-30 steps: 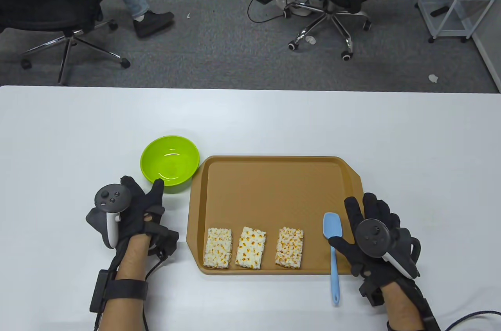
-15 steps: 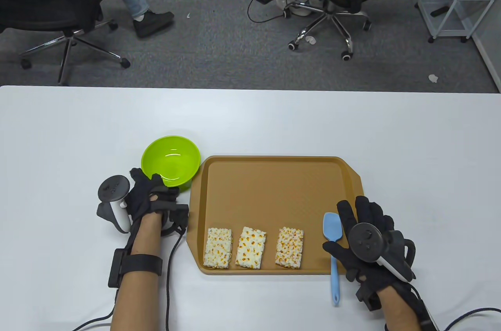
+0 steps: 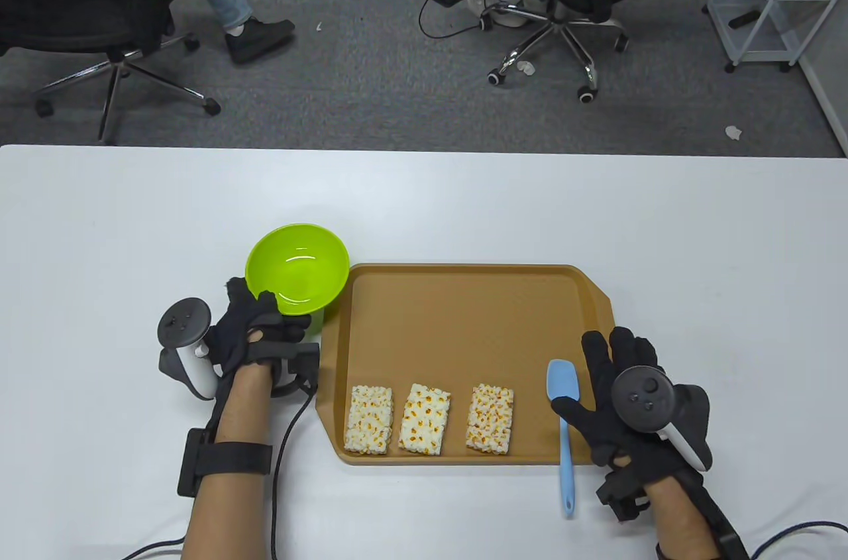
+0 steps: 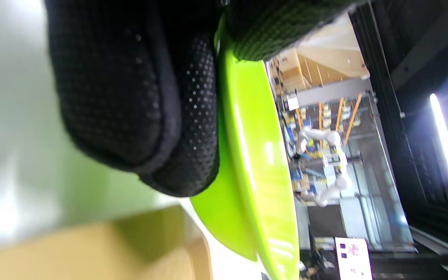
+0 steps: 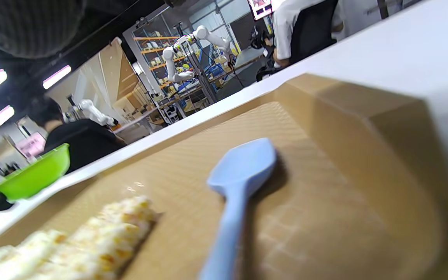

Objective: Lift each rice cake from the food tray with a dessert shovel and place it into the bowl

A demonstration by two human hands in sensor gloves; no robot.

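My left hand (image 3: pixel 265 316) grips the near rim of the lime-green bowl (image 3: pixel 298 265), thumb inside and fingers (image 4: pixel 130 109) outside; the bowl (image 4: pixel 247 155) is empty, tilted and raised beside the tray's left corner. Three rice cakes (image 3: pixel 369 419) (image 3: pixel 424 419) (image 3: pixel 490 419) lie in a row along the near side of the brown food tray (image 3: pixel 464 335). The light-blue dessert shovel (image 3: pixel 564 388) lies with its head on the tray and its handle over the near edge. My right hand (image 3: pixel 616 374) hovers just right of it, fingers straight, thumb by the handle. The right wrist view shows the shovel (image 5: pixel 239 175) lying free.
The white table (image 3: pixel 424 202) stretches beyond the tray. Office chairs, cables and a person's legs are on the floor past the far edge. A white cart (image 3: pixel 768 3) stands at the far right. Glove cables trail near both wrists.
My left hand reached the bowl, took hold of its near rim and lifted it slightly up and right. My right hand dipped toward the shovel, then shifted back right.
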